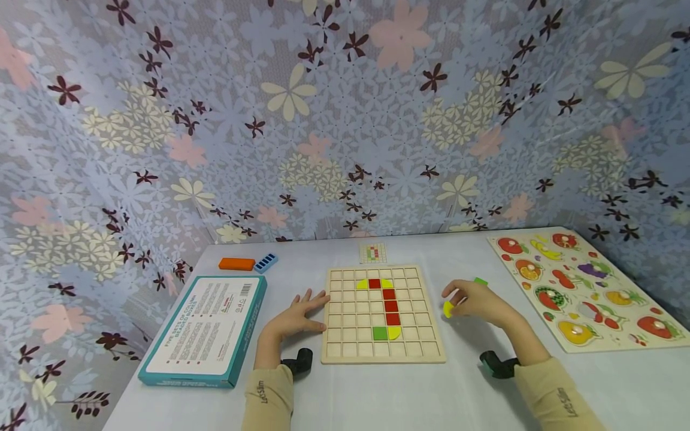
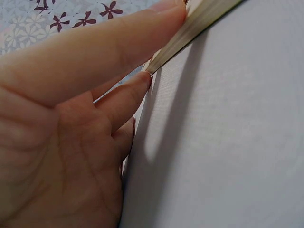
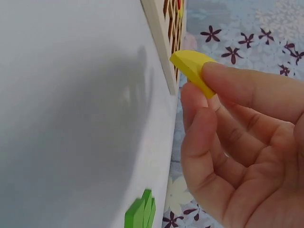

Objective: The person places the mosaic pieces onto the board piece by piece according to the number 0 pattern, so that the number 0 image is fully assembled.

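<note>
A wooden grid board (image 1: pixel 350 306) lies on the table, holding red squares (image 1: pixel 390 306), a green square (image 1: pixel 380 333) and yellow quarter-round pieces (image 1: pixel 395 333). At its left edge rests my left hand (image 1: pixel 295 317), fingers spread and fairly straight. The left wrist view has the thumb and fingertips (image 2: pixel 142 80) against the board's side. To the right of the board, my right hand (image 1: pixel 477 302) pinches a yellow quarter-round piece (image 3: pixel 192 66) between thumb and fingers, raised off the table. Green blocks (image 3: pixel 140 211) lie beyond that hand, partly hidden by it in the head view.
A small pattern card (image 1: pixel 373 252) lies behind the board. On the left are a teal-edged box (image 1: pixel 205 329), an orange block (image 1: pixel 237 264) and a blue slotted piece (image 1: pixel 266 263). A fruit puzzle board (image 1: pixel 582 293) lies on the right. Floral fabric (image 1: pixel 345 120) hangs behind.
</note>
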A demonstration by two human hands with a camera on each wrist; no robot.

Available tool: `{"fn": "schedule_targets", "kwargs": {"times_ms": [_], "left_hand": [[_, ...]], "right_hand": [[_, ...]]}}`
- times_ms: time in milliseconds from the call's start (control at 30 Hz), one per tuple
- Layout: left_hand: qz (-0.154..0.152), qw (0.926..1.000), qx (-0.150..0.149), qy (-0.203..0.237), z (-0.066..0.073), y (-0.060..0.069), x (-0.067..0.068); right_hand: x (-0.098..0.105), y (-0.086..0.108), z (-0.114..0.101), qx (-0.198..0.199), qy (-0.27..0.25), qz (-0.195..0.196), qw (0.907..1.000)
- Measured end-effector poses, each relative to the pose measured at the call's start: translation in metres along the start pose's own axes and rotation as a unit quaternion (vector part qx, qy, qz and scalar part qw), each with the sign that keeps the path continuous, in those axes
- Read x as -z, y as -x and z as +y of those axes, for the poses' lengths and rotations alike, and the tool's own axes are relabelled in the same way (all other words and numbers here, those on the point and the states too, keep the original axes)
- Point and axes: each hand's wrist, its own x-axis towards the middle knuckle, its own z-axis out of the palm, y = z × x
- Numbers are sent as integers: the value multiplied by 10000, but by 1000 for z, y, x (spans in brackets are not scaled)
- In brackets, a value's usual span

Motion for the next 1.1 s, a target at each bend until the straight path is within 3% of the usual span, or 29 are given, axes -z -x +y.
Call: {"fn": "schedule_targets", "kwargs": {"times_ms": [300, 767, 1100], "left_hand": [[-42, 10000, -58, 11, 1, 1, 1], [-80, 10000, 33, 32, 1, -1, 4], [-122, 9999, -6, 0, -2, -4, 6]], "right_hand": [[-11, -10, -18, 200, 185, 72, 9996], [-30, -24, -44, 398, -272, -144, 9987], [-45, -34, -58, 867, -455, -345, 9946]]}}
